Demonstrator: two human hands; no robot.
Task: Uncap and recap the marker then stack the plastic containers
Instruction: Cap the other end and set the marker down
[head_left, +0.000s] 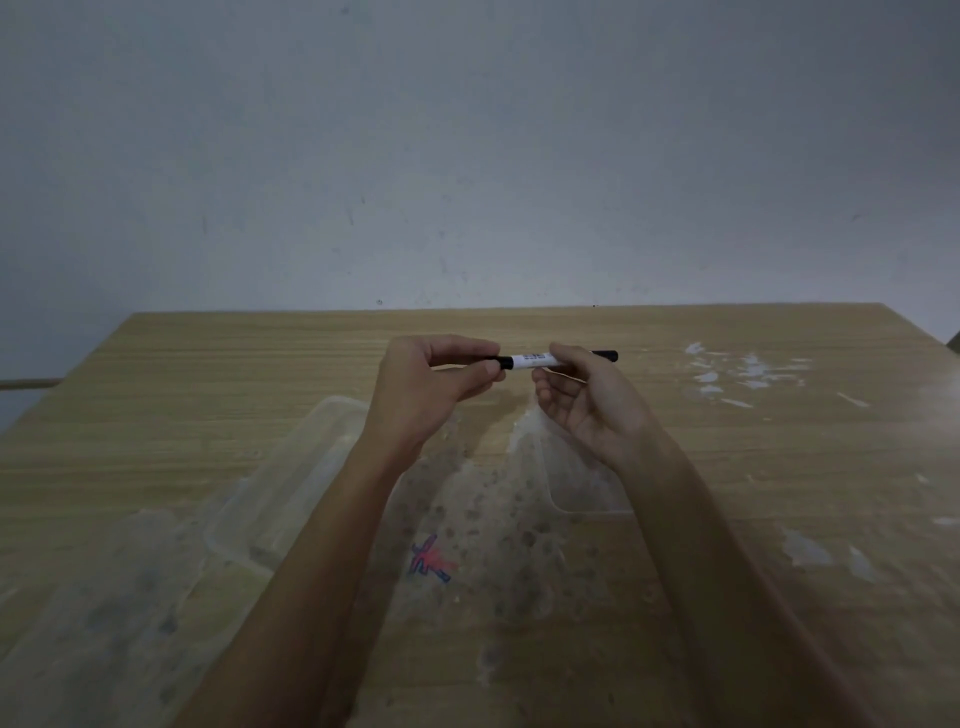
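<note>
A marker (530, 359) with a white labelled barrel and black ends is held level above the table, between both hands. My left hand (431, 387) pinches its left end, where the black cap sits under my fingers. My right hand (582, 397) grips the barrel further right, and the black tail pokes out past it. A clear plastic container (291, 483) lies on the table under my left forearm. Another clear container (582, 493) lies below my right wrist, partly hidden by it.
The wooden table (208, 374) carries white smears at the right (737, 371) and a red and blue scribble (431, 561) between my forearms. More clear plastic (104, 597) lies at the near left. A grey wall stands behind the far edge.
</note>
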